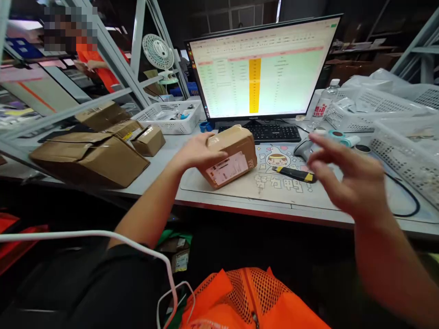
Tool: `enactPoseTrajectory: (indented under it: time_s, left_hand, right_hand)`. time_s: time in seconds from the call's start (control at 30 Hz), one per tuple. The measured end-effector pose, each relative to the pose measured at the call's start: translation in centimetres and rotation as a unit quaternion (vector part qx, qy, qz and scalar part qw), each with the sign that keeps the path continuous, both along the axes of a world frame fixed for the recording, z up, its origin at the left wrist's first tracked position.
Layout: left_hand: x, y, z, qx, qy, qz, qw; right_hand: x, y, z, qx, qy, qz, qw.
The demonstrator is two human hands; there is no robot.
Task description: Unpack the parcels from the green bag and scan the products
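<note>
My left hand (202,153) grips a small cardboard box (230,155) by its left end. The box is tilted over the desk mat (240,186), and a white shipping label on its side faces me. My right hand (350,176), slightly blurred, is raised over the right side of the desk with its fingers apart and nothing in it. Just left of that hand, a black and yellow utility knife (294,174) lies on the mat. Behind it sits a grey computer mouse (303,149), partly covered by my right hand.
Several cardboard boxes (92,157) are piled at the left. A monitor (264,73) stands behind a black keyboard (274,132). White baskets (408,141), a plastic bottle (325,103) and tape rolls are at the right. A white cable (137,246) crosses before me. A person in orange (99,64) is far left.
</note>
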State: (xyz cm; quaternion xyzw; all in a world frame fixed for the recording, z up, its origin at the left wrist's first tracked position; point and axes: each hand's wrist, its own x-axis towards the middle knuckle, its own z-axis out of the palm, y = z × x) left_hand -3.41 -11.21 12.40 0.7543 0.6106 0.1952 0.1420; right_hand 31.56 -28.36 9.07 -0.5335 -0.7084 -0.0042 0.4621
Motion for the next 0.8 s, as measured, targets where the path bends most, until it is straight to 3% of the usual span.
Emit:
enactPoseTrajectory:
  time_s: [0.03, 0.13, 0.23, 0.37, 0.53, 0.63, 0.7, 0.8]
  left_hand:
    - [1.0, 0.8, -0.1, -0.005, 0.003, -0.006, 1.000]
    - [2.6, 2.4, -0.6, -0.001, -0.001, -0.024, 1.000]
    - [2.7, 2.8, -1.3, 0.011, -0.004, -0.042, 0.999]
    - [2.5, 2.1, -2.1, 0.033, 0.014, -0.051, 0.998]
    - [2.6, 1.7, -2.7, 0.051, 0.020, -0.054, 0.997]
    - [2.6, 1.8, -2.8, 0.054, 0.020, -0.059, 0.997]
    - [2.6, 1.8, -2.9, 0.055, 0.017, -0.059, 0.997]
    - [2.5, 1.7, -3.0, 0.059, 0.006, -0.059, 0.996]
  right_hand:
    - [1.5, 2.9, -0.9, 0.001, -0.020, -0.072, 0.997]
    - [5.8, 9.7, -4.6, -0.165, -0.116, -0.242, 0.949]
    - [7.9, 12.6, -7.9, -0.317, -0.177, -0.290, 0.885]
    - [7.6, 14.2, -9.6, -0.365, -0.222, -0.318, 0.846]
    - [7.3, 17.0, -8.8, -0.395, -0.191, -0.311, 0.843]
    - [6.8, 16.1, -7.0, -0.384, -0.173, -0.285, 0.861]
    - [5.8, 13.5, -5.4, -0.347, -0.169, -0.214, 0.897]
    - [2.8, 7.7, -3.2, -0.285, -0.179, -0.013, 0.942]
